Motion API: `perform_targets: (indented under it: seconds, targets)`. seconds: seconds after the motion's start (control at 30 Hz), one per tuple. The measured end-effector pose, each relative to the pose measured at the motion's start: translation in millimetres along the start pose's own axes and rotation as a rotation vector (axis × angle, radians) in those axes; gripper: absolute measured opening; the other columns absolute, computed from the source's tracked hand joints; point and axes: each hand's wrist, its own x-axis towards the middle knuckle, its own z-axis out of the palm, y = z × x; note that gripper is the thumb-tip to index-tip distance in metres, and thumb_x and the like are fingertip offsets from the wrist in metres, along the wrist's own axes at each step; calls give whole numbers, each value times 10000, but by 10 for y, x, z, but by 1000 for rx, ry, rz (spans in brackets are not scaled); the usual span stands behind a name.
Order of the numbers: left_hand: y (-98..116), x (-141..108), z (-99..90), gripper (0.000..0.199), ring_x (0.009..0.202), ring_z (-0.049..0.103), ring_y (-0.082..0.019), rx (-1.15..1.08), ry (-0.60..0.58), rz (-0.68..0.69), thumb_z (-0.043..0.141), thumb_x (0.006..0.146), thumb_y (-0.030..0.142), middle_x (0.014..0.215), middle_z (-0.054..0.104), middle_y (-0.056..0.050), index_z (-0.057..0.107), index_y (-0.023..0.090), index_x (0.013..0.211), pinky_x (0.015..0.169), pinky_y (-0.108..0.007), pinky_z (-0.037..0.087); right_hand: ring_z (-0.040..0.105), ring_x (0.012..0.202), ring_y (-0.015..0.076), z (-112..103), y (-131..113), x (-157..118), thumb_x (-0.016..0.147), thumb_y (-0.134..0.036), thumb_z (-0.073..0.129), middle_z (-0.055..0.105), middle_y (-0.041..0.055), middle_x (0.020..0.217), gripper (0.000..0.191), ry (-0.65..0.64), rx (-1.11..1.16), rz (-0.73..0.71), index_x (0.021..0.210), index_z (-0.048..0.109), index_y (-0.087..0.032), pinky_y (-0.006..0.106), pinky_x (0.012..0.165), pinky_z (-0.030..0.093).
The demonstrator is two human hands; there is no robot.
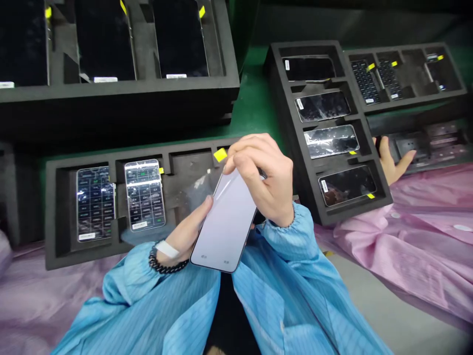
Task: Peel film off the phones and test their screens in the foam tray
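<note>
A smartphone with a lit, nearly white screen is tilted in front of my chest. Along its left edge lies the thumb of my left hand, which grips the phone from the side and below. My right hand bends over the phone's top end, fingers closed at its upper left corner. A yellow tab sticks out beside those fingertips; what it is attached to is unclear. Behind the phone is a black foam tray, holding a phone with a grid screen and another grid-screen phone.
Stacked foam trays with dark phones rise at the upper left. To the right, a tilted tray holds several phones, with another tray beyond it. A co-worker's hand in a pink sleeve is beside it. The bench surface is green.
</note>
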Motion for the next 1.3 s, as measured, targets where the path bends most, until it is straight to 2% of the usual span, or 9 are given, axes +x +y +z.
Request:
perform_targets:
  seconds: [0.1, 0.23, 0.37, 0.47, 0.6, 0.73, 0.9, 1.17, 1.3]
  targets:
    - [61, -20, 61, 623, 1394, 522, -315, -2, 72, 89, 468, 991, 552, 1350, 681, -103, 490, 148, 1465, 1243, -461, 294, 655, 923, 168, 6, 65, -39, 1058, -276, 433, 694, 20, 879, 355, -35, 125, 75, 802, 668, -203, 370, 909, 514]
    - [96, -39, 91, 710, 1509, 359, -332, -97, -109, 147, 366, 996, 614, 1506, 553, -113, 352, 164, 1545, 1271, -508, 208, 658, 949, 176, 32, 115, -63, 1065, -287, 421, 679, 38, 890, 354, -8, 206, 87, 816, 657, -200, 367, 903, 544]
    - [104, -77, 102, 809, 1540, 284, -350, -144, -164, 123, 282, 976, 699, 1534, 516, -123, 306, 147, 1566, 1275, -539, 168, 667, 993, 181, -34, 85, -57, 1075, -306, 373, 682, 59, 948, 371, -64, 159, 124, 851, 655, -216, 367, 940, 556]
    - [114, -119, 108, 835, 1548, 260, -357, -161, -183, 124, 268, 961, 732, 1558, 490, -111, 294, 169, 1577, 1273, -552, 166, 624, 1202, 241, -158, 59, -43, 989, -428, 579, 670, 91, 1192, 258, -249, 159, 56, 1095, 654, -206, 446, 1085, 511]
    - [139, -160, 102, 807, 1556, 239, -359, -156, -185, 129, 292, 959, 725, 1597, 447, -81, 293, 214, 1584, 1273, -548, 173, 480, 1411, 340, -279, 78, -30, 770, -573, 810, 571, 116, 1442, 764, -492, 98, -59, 1381, 517, -219, 567, 1183, 418]
    - [156, -164, 92, 764, 1549, 261, -354, -170, -187, 150, 260, 977, 692, 1576, 480, -72, 321, 217, 1572, 1269, -555, 176, 505, 1395, 268, -297, 111, -35, 958, -328, 636, 579, 88, 1442, 485, -461, 78, -46, 1410, 498, -217, 478, 1193, 431]
    - [148, -164, 90, 752, 1545, 276, -349, -183, -185, 115, 264, 978, 681, 1560, 501, -72, 335, 217, 1564, 1264, -554, 192, 433, 1457, 329, -323, 120, -28, 819, -429, 787, 507, 130, 1505, 791, -568, 49, -82, 1478, 424, -184, 533, 1189, 438]
    - [154, -194, 84, 746, 1558, 229, -362, -135, -203, 122, 248, 970, 704, 1603, 448, -42, 382, 252, 1548, 1267, -567, 178, 382, 1490, 347, -353, 80, 13, 832, -391, 747, 459, 118, 1543, 788, -631, 23, -77, 1505, 377, -219, 576, 1179, 431]
    - [152, -200, 92, 724, 1565, 209, -359, -126, -205, 127, 263, 967, 710, 1610, 440, -10, 422, 281, 1529, 1272, -557, 176, 386, 1496, 331, -361, 40, 39, 824, -372, 750, 451, 138, 1554, 794, -661, 32, -48, 1507, 380, -210, 517, 1192, 435]
